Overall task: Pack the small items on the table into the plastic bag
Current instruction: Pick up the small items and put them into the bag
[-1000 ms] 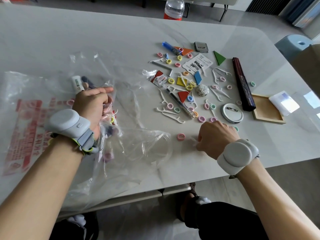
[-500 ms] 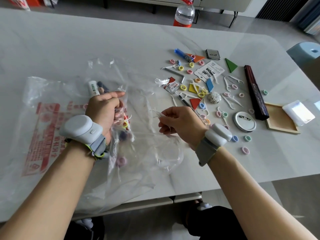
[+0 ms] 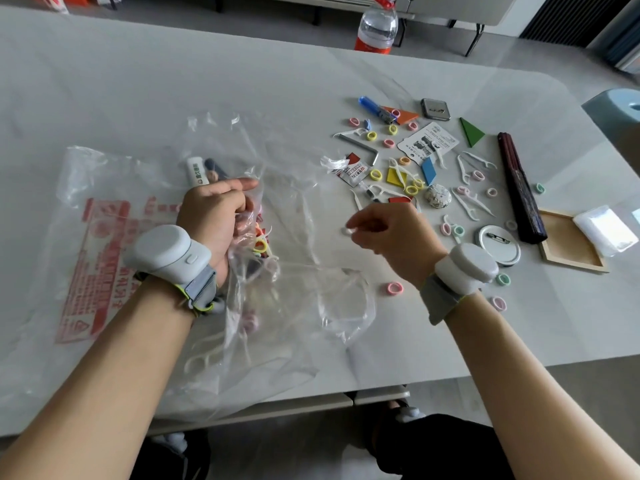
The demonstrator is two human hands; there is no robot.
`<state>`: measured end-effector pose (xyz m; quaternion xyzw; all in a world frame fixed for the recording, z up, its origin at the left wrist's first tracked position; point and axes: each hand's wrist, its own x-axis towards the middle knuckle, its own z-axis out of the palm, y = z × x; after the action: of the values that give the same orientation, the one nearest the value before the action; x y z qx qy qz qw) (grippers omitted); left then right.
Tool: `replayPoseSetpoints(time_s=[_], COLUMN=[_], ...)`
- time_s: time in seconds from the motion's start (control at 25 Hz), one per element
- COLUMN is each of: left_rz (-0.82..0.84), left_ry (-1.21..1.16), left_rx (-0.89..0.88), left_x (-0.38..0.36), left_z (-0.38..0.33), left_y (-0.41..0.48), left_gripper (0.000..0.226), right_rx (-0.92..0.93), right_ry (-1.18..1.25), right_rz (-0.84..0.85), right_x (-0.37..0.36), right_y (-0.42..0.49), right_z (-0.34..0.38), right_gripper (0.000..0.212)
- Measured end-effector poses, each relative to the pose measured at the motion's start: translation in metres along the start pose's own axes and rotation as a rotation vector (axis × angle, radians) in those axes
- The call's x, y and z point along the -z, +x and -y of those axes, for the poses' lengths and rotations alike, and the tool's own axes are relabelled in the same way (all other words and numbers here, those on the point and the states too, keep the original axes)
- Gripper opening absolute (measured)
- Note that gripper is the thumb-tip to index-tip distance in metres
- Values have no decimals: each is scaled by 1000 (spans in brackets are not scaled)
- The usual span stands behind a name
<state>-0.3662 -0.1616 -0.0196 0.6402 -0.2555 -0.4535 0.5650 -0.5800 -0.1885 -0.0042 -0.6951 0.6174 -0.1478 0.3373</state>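
We found the clear plastic bag with red print (image 3: 104, 258) lying flat on the grey table (image 3: 173, 81), its long axis running left to right and its mouth facing right towards the scattered small items (image 3: 408, 161). Our left hand (image 3: 214, 216) gripped its crumpled film with curled fingers, while our right hand (image 3: 391, 233), between mouth and items, pinched a small white piece (image 3: 348, 231) too blurred to identify

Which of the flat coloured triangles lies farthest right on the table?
The green triangle, beside the dark folded fan; the orange triangle lies further left.
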Motion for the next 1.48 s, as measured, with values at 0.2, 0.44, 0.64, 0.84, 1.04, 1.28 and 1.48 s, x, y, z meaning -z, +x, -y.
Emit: replayPoseSetpoints(time_s=[0.2, 0.44, 0.64, 0.84, 1.04, 1.28, 1.48], left_rz=[33, 35, 43, 33, 29, 35, 43], left_ry=[-44, -24, -35, -19, -45, -59, -57], left_rx=[8, -1, -4, -23, 5, 4, 2], left_x=[1, -2, -3, 0, 0, 4, 5], left_z=[2, 3, 5, 3, 3, 3, 4], left_y=[-1, -1, 3, 8, 7, 7, 8], left_gripper=[39, 39, 39, 38, 38, 36, 37], right_rx=[-97, -105, -33, -17, 18, -66, -57], right_ry=[-440, -604, -330, -381, -454, -413, -518], right_rz=[242, 325, 7, -31, -71, -87, -26], right_x=[25, 22, 13, -4, -9, -9, -11], right_y=[-13, -16, -7, 7, 11, 10, 10], right_z=[-30, -31, -24, -29, -32, -32, -29], right_gripper=[16, 7, 8, 29, 21, 25, 7])
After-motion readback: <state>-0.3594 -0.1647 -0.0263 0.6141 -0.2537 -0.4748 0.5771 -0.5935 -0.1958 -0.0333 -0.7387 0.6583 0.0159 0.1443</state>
